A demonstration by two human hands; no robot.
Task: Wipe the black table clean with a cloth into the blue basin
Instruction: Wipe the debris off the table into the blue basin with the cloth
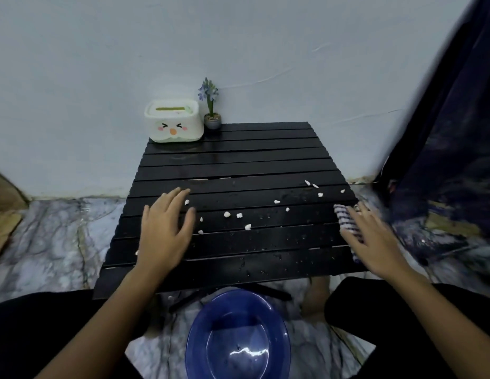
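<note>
A black slatted table (238,165) stands before me, wet with droplets and strewn with several white crumbs (239,215) across its near half. My left hand (167,228) lies flat on the left part of the table, fingers spread, holding nothing. My right hand (375,236) presses on a blue-and-white striped cloth (345,218) at the table's right edge. A blue basin (200,335) sits on the floor below the near edge, between my knees, with a little water inside.
A white tissue box (174,121) with a cartoon face and a small potted purple flower (211,110) stand at the table's far left corner against the wall. A dark curtain (452,146) hangs at the right. Marble-patterned floor (52,242) surrounds the table.
</note>
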